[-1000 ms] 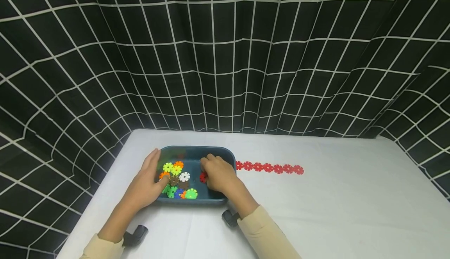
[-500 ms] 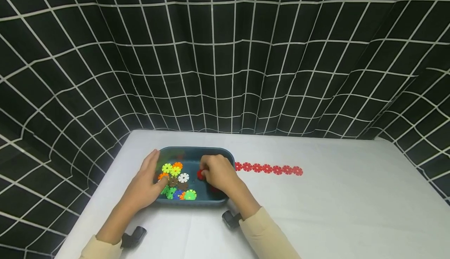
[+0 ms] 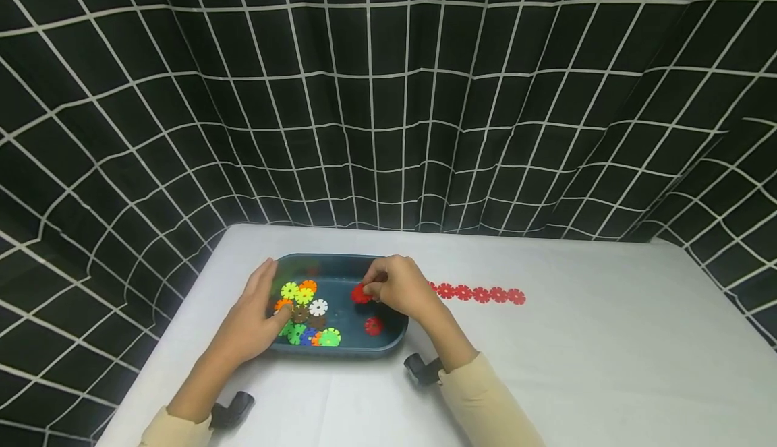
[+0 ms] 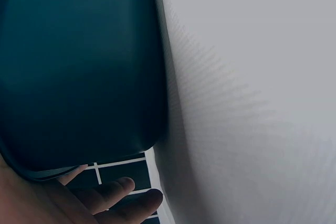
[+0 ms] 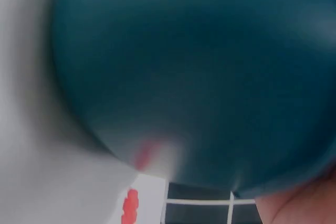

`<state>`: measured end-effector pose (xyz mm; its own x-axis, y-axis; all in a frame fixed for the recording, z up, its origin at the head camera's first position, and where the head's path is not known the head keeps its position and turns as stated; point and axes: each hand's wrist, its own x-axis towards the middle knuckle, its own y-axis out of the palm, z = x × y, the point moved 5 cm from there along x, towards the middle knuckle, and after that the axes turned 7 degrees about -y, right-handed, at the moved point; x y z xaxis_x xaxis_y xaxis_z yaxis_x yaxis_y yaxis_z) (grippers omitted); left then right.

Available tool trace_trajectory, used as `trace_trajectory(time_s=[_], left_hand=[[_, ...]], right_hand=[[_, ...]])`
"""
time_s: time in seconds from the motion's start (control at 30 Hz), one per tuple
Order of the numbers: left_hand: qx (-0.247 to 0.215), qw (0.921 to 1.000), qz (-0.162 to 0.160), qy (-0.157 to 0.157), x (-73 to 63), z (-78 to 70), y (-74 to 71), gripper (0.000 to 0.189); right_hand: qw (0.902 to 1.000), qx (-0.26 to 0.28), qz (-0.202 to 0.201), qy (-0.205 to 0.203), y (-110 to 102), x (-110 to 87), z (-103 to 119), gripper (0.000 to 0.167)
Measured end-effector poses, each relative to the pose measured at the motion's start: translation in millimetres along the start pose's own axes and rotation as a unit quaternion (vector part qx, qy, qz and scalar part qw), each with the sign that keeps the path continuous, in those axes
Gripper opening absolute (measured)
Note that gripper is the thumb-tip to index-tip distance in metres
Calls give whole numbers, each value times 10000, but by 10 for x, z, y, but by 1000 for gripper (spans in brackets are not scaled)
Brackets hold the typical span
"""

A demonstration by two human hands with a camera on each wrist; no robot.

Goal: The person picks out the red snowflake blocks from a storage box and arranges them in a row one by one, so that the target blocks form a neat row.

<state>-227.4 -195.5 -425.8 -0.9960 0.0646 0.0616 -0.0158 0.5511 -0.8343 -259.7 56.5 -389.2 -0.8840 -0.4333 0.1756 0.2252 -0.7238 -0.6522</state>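
Note:
My right hand [image 3: 403, 288] pinches a red flower-shaped plastic disc [image 3: 360, 294] between thumb and fingers, over the right part of the dark teal tray [image 3: 340, 351]. Another red disc [image 3: 373, 326] lies on the tray floor below that hand. My left hand [image 3: 249, 319] holds the tray's left end, its thumb over the rim and its fingers along the outer side. In the left wrist view, the left fingers [image 4: 113, 195] reach past the tray's wall [image 4: 84, 77]. The right wrist view is blurred, and the pinched disc is hidden there behind the tray's wall [image 5: 199, 77].
Discs in yellow, orange, white, brown, green and blue lie in the tray's left half, among them a white disc [image 3: 318, 307]. Right of the tray, several red discs form a row [image 3: 481, 294] on the white tabletop [image 3: 577, 352]. A dark gridded curtain [image 3: 400, 130] stands behind.
My right hand has lifted and moved right, bringing the red disc from the tray floor into plain view. The second red disc is now uncovered. My left hand stays at the tray's end.

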Motion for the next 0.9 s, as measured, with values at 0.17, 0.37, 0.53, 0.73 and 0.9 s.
trace_trajectory(time_s=[0.17, 0.37, 0.53, 0.73, 0.9], left_hand=[[1, 10000, -22, 13, -4, 9, 9, 82], [12, 10000, -12, 58, -7, -4, -4, 82], [12, 10000, -20, 78, -4, -18, -33, 82], [-24, 10000, 3, 93, 1, -13, -15, 83], [-44, 9999, -11, 95, -1, -4, -6, 82]], right_hand=[[9968, 751, -4, 286, -123, -40, -71, 6], [9888, 1423, -94, 444, -265, -99, -178, 4], [9834, 1685, -107, 669, -352, -153, -256, 3], [9843, 1578, -139, 781, -439, -226, -363, 4], [9860, 1406, -226, 863, -545, -305, -485, 4]])
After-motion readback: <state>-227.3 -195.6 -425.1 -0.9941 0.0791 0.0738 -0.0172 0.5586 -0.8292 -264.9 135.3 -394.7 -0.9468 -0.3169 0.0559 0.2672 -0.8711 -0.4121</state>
